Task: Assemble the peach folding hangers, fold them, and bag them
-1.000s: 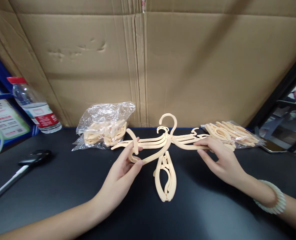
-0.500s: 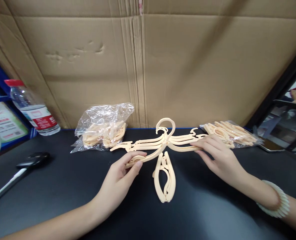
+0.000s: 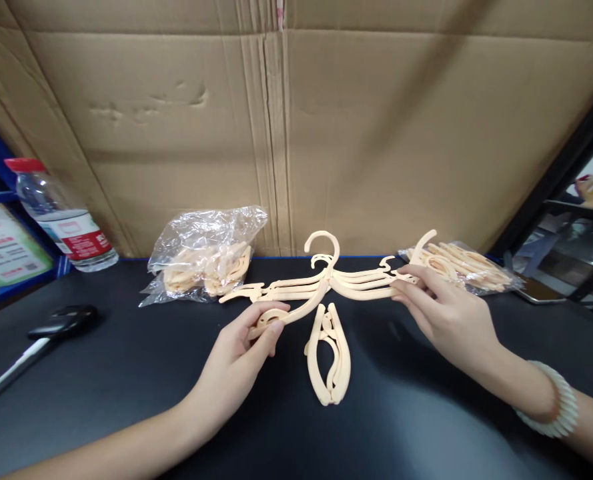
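Observation:
A peach plastic folding hanger (image 3: 326, 283) lies spread on the black table (image 3: 126, 373), hook pointing up and away from me. My left hand (image 3: 241, 347) pinches the end of its left arm between thumb and fingers. My right hand (image 3: 443, 313) grips the right arm's end, whose curved tip sticks up above my fingers. A folded hanger (image 3: 330, 353) of the same colour rests on the table just in front, between my hands.
A clear bag of hanger parts (image 3: 203, 257) sits back left, and another flatter bag (image 3: 469, 267) back right. A water bottle (image 3: 59, 217) stands far left near a black-and-white tool (image 3: 36, 340). A cardboard wall (image 3: 296, 120) closes the back.
The left arm's curved end, lifted a second ago, now lies flat under my left fingers. My right hand has raised the right arm's curved tip upward.

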`<state>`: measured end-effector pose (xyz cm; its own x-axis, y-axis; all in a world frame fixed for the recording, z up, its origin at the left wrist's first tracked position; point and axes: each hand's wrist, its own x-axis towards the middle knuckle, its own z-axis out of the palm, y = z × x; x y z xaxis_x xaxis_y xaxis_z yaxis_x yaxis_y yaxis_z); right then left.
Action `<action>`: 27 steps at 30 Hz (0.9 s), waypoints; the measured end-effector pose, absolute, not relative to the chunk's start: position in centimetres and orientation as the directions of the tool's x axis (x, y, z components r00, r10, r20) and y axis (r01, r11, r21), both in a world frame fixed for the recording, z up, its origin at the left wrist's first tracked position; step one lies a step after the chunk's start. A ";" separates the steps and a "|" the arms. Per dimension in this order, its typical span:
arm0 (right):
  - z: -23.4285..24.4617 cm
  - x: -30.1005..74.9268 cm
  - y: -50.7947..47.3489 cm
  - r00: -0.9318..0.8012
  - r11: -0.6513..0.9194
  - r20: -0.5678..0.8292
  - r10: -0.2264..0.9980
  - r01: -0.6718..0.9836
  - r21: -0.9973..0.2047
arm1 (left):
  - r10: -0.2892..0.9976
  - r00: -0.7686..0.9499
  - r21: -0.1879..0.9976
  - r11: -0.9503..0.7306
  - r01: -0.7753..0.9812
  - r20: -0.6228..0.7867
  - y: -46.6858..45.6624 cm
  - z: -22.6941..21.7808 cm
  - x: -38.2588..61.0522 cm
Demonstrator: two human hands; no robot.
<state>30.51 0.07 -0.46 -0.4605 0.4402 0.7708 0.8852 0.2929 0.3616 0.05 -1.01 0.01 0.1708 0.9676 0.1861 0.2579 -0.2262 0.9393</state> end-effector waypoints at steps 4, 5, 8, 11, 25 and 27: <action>-0.5 30.2 0.1 -0.441 0.462 0.802 0.402 0.854 0.238 | 0.968 0.169 0.940 -0.224 0.258 0.184 -0.9 0.1 0.1; -0.5 30.1 0.1 -0.426 0.508 0.815 0.393 0.839 0.194 | 0.968 0.171 0.940 -0.224 0.256 0.184 -0.9 0.1 0.2; -0.8 30.0 0.1 -0.369 0.610 0.840 0.398 0.791 0.059 | 0.968 0.174 0.942 -0.222 0.251 0.182 -1.0 0.1 0.1; -1.3 30.0 0.1 -0.298 0.658 0.835 0.462 0.746 -0.099 | 0.968 0.173 0.942 -0.220 0.254 0.180 -1.0 0.0 0.1; -1.2 30.1 0.7 -0.113 0.458 0.445 0.889 0.267 -0.848 | 0.987 0.015 0.987 -0.157 -0.013 0.158 -0.5 -0.7 -0.2; -1.2 29.5 0.5 -0.124 0.388 0.372 0.920 0.157 -0.908 | 0.987 0.014 0.985 -0.159 -0.067 0.161 -0.5 -0.6 0.0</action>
<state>29.47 0.47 -1.19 -0.1242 0.9199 0.3719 0.1568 0.3883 -0.9081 -0.04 -0.49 -0.64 0.0143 0.9869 0.1606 -0.0672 -0.1593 0.9849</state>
